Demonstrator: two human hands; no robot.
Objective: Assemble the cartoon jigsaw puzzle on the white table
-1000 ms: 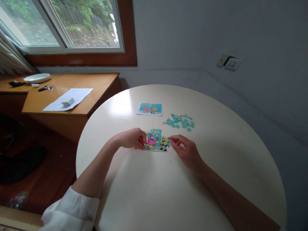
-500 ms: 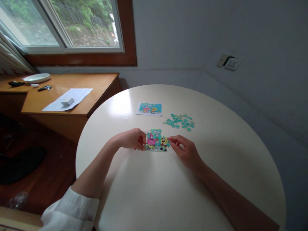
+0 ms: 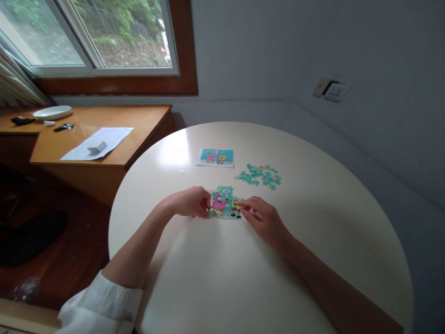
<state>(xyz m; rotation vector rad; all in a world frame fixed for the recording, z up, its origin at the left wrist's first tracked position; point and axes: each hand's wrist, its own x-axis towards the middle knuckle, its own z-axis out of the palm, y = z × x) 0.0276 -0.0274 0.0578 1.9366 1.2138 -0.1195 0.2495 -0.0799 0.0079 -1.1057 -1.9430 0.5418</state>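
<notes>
A partly assembled jigsaw puzzle [image 3: 227, 202] lies flat on the white table, showing a pink starfish, a tall pale figure and a yellow square character. At its left edge, my left hand [image 3: 195, 202] is closed, its fingertips pinching a small greenish puzzle piece [image 3: 210, 213] against the border. From the right, my right hand [image 3: 262, 215] reaches over the yellow character with thumb and index finger pressed together; what they pinch, if anything, is hidden. Beyond that hand several loose teal puzzle pieces [image 3: 260, 176] are spread in a group.
A creased reference picture [image 3: 216, 157] rests behind the puzzle on the round table [image 3: 222, 278]. To the left stands a wooden desk [image 3: 146, 120] bearing a paper sheet [image 3: 118, 134], a small grey block [image 3: 97, 147] and a white plate [image 3: 52, 112]. A wall rises behind the table.
My right hand has shifted slightly left, its fingertips moving from the puzzle's right edge onto the yellow character. My left hand has stayed almost in place.
</notes>
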